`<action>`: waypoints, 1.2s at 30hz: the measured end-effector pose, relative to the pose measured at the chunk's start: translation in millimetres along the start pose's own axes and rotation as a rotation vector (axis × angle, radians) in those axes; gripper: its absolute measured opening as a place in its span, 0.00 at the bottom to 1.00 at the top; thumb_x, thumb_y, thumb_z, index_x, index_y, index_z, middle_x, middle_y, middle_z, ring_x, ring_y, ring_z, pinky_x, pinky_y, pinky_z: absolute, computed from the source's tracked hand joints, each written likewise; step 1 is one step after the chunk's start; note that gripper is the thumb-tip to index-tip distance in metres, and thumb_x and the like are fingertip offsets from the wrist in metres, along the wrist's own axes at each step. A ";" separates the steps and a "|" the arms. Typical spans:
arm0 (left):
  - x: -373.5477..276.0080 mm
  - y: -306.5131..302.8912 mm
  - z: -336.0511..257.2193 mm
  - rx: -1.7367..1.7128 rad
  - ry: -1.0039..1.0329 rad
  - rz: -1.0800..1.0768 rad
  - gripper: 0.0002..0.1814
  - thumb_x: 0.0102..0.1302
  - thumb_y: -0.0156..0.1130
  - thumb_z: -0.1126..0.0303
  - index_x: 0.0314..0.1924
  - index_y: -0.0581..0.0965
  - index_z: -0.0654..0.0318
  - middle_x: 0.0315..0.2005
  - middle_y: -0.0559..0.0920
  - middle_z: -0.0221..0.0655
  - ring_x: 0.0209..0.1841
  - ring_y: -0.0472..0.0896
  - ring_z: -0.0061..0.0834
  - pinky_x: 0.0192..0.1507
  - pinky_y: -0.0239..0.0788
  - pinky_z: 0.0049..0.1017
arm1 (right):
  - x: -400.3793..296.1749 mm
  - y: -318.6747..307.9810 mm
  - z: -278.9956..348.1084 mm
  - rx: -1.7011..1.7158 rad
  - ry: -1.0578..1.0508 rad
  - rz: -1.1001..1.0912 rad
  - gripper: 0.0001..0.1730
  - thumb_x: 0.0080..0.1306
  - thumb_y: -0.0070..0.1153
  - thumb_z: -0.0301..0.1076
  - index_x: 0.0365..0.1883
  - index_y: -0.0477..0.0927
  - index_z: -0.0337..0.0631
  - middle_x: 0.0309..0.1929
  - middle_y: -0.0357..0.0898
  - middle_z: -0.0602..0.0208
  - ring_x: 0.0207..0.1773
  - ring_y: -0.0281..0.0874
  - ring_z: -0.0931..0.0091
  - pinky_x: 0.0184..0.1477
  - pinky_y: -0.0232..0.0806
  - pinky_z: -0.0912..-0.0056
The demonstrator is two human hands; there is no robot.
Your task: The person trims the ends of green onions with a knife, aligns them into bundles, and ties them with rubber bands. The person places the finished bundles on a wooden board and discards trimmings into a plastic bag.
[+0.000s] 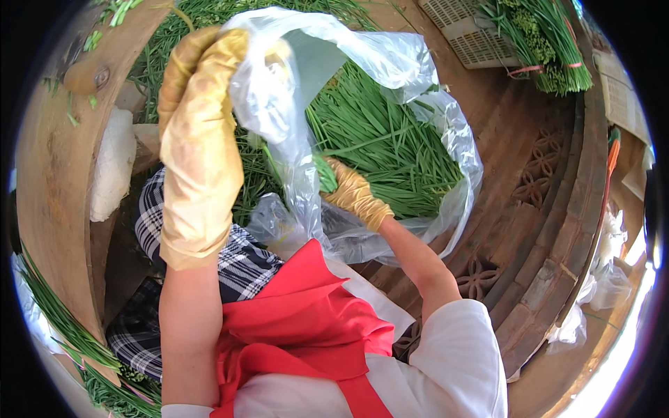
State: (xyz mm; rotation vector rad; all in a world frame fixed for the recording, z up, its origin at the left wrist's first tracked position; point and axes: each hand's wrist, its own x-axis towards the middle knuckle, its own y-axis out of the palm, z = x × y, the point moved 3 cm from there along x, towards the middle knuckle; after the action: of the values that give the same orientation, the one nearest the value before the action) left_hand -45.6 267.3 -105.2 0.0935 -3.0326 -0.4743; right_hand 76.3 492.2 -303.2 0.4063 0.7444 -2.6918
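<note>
A clear plastic bag [462,130] gapes wide in front of me, with long green leaves [387,141] that look like garlic chives lying inside. My left hand [201,104], in a yellowish rubber glove, is raised at the bag's left side and grips its rim; some of its fingers show blurred through the plastic. Within the bag mouth, at the lower left, my right hand [358,193] wears a similar glove. Its fingers are closed around a small bunch of green leaves [325,173], partly blurred.
Loose greens [272,11] are heaped behind the bag. Left of me runs a wooden board [57,172] with a round wooden knob or handle [86,77]. At the upper right, tied chive bundles [549,47] rest beside a plastic crate [473,34]. A brick ledge [554,230] curves along the right.
</note>
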 end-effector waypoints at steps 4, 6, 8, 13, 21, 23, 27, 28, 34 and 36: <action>-0.3 -13.6 1.8 0.015 -0.048 -0.155 0.16 0.76 0.53 0.64 0.59 0.74 0.63 0.53 0.80 0.35 0.56 0.78 0.28 0.60 0.69 0.30 | -7.5 1.0 9.2 -0.022 0.168 0.079 0.38 0.59 0.69 0.40 0.66 0.69 0.44 0.55 0.80 0.56 0.55 0.80 0.63 0.59 0.70 0.68; -5.4 -11.8 -2.5 -0.115 -0.053 -0.192 0.13 0.75 0.55 0.67 0.53 0.77 0.65 0.48 0.81 0.35 0.51 0.79 0.27 0.58 0.69 0.27 | -2.0 -2.8 2.2 0.000 0.188 0.104 0.41 0.59 0.69 0.44 0.68 0.67 0.43 0.54 0.81 0.56 0.55 0.80 0.64 0.59 0.70 0.68; -3.9 -13.5 0.8 -0.114 -0.060 -0.206 0.14 0.75 0.54 0.66 0.56 0.75 0.66 0.49 0.81 0.37 0.53 0.79 0.28 0.59 0.70 0.29 | 15.6 -12.8 -16.2 0.005 0.211 0.002 0.48 0.55 0.71 0.48 0.70 0.64 0.42 0.54 0.81 0.53 0.56 0.80 0.64 0.60 0.70 0.67; -2.8 -8.8 -1.8 -0.009 -0.024 -0.148 0.15 0.76 0.53 0.64 0.55 0.74 0.66 0.50 0.80 0.39 0.53 0.79 0.30 0.58 0.71 0.29 | 79.8 -40.3 -28.1 0.100 0.436 -0.240 0.60 0.48 0.73 0.49 0.73 0.57 0.30 0.58 0.78 0.44 0.61 0.77 0.59 0.63 0.67 0.66; 7.8 -17.0 7.9 -0.028 -0.069 -0.189 0.15 0.76 0.53 0.63 0.55 0.74 0.65 0.50 0.80 0.38 0.53 0.80 0.29 0.55 0.73 0.30 | 115.5 -3.8 -66.0 0.457 0.516 -0.018 0.65 0.46 0.75 0.47 0.74 0.52 0.26 0.62 0.75 0.48 0.63 0.74 0.64 0.63 0.65 0.68; 7.5 -15.0 6.8 -0.037 -0.030 -0.146 0.16 0.76 0.53 0.63 0.56 0.74 0.66 0.50 0.80 0.38 0.53 0.80 0.29 0.56 0.73 0.30 | 112.9 6.3 -71.4 0.629 0.532 -0.007 0.62 0.48 0.75 0.44 0.74 0.54 0.28 0.58 0.78 0.52 0.56 0.78 0.67 0.58 0.69 0.68; 6.4 -11.3 4.7 -0.086 -0.033 -0.164 0.16 0.77 0.53 0.63 0.56 0.74 0.67 0.50 0.80 0.38 0.53 0.80 0.29 0.56 0.74 0.30 | 104.6 0.7 -54.1 0.758 0.550 0.095 0.41 0.56 0.71 0.40 0.66 0.70 0.35 0.47 0.84 0.61 0.45 0.83 0.72 0.48 0.75 0.67; 8.4 -12.1 5.1 -0.087 -0.031 -0.150 0.16 0.76 0.53 0.63 0.56 0.74 0.67 0.50 0.80 0.38 0.52 0.80 0.29 0.56 0.74 0.30 | 99.2 -1.5 -49.9 0.761 0.552 0.117 0.37 0.57 0.70 0.41 0.63 0.73 0.36 0.47 0.84 0.62 0.45 0.82 0.72 0.49 0.75 0.67; 7.1 -7.3 0.8 -0.077 -0.047 -0.123 0.14 0.76 0.54 0.65 0.53 0.75 0.66 0.45 0.82 0.37 0.49 0.81 0.29 0.54 0.75 0.30 | 20.6 -27.2 -14.8 0.705 0.344 0.318 0.44 0.59 0.69 0.37 0.73 0.64 0.46 0.68 0.72 0.67 0.67 0.69 0.74 0.70 0.59 0.69; 9.6 -11.7 8.3 -0.050 -0.060 -0.169 0.12 0.76 0.54 0.65 0.51 0.76 0.66 0.44 0.83 0.37 0.48 0.81 0.28 0.54 0.74 0.29 | -12.9 -17.2 -6.1 0.899 0.156 0.252 0.49 0.56 0.71 0.29 0.75 0.61 0.51 0.63 0.76 0.72 0.62 0.72 0.77 0.65 0.65 0.72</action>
State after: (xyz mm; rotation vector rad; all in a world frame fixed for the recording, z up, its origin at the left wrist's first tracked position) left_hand -55.2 258.0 -116.2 0.3409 -3.0832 -0.5747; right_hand 82.8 512.4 -296.1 0.8432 -0.5139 -2.6100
